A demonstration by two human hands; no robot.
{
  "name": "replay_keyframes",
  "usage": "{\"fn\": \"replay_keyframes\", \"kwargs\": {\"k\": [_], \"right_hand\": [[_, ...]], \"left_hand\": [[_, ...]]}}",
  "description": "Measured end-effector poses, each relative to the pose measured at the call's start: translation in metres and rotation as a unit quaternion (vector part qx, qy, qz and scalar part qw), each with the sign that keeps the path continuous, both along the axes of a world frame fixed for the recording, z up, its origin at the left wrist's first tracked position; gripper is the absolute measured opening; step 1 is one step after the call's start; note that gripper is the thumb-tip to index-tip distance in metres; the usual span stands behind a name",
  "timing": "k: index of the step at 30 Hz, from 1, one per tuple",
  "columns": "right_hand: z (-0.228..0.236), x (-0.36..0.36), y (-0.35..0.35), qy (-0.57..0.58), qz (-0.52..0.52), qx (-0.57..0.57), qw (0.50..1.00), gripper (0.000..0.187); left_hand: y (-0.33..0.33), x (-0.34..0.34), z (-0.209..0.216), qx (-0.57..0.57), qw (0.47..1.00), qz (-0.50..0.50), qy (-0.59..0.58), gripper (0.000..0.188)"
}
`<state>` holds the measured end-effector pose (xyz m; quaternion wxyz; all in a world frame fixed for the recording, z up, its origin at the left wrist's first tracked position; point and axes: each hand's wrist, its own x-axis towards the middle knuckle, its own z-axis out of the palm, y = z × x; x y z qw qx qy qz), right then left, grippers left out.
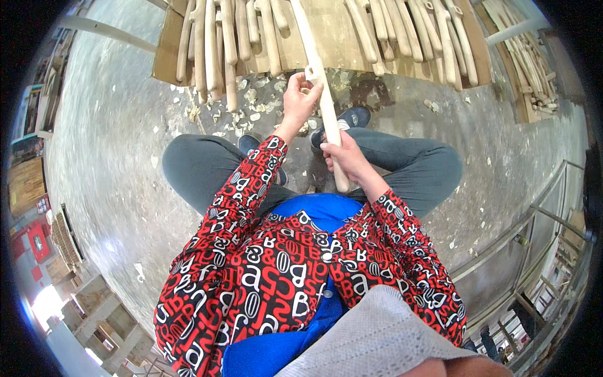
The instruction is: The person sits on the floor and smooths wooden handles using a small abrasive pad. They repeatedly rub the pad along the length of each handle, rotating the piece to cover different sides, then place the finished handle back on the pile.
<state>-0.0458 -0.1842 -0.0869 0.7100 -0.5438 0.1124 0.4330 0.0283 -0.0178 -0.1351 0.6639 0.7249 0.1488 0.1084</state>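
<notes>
A long pale wooden stick (328, 110) slants from the top of the view down between my knees. A small knob with a hole (309, 73) juts from its left side. My right hand (344, 156) is wrapped round the stick near its lower, rounded end. My left hand (300, 99) is at the stick's left side, right by the knob, with its fingers pinched together. Whatever lies between those fingertips, if anything, is too small to tell. The stick's upper end runs out of view above a cardboard sheet (326, 47).
On the cardboard, several similar wooden sticks (210, 47) lie to the left and more sticks (433, 38) to the right. Another stack (531, 69) is at the far right. Pale wood chips (251, 100) litter the concrete floor (125, 125) around my shoes (355, 117).
</notes>
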Motion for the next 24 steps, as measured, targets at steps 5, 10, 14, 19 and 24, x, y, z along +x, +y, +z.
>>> {"fn": "replay_keyframes", "kwargs": {"k": [5, 10, 14, 19, 24], "right_hand": [[0.019, -0.010, 0.011, -0.200, 0.043, -0.102, 0.974, 0.058], [0.019, -0.010, 0.009, -0.303, 0.026, -0.125, 0.944, 0.065], [0.022, -0.016, 0.012, -0.213, -0.001, -0.091, 0.973, 0.073], [0.031, -0.013, 0.014, -0.211, 0.017, -0.103, 0.972, 0.077], [0.035, -0.018, 0.025, -0.224, 0.012, -0.103, 0.969, 0.081]], "left_hand": [[0.014, 0.001, 0.034, 0.153, 0.987, 0.051, 0.007, 0.036], [0.030, 0.000, 0.051, 0.233, 0.971, -0.015, -0.048, 0.027], [0.044, 0.000, 0.048, 0.366, 0.927, -0.041, -0.071, 0.022], [0.050, 0.000, 0.044, 0.412, 0.905, -0.081, -0.071, 0.021], [0.048, -0.001, 0.042, 0.431, 0.898, -0.078, -0.031, 0.019]]}}
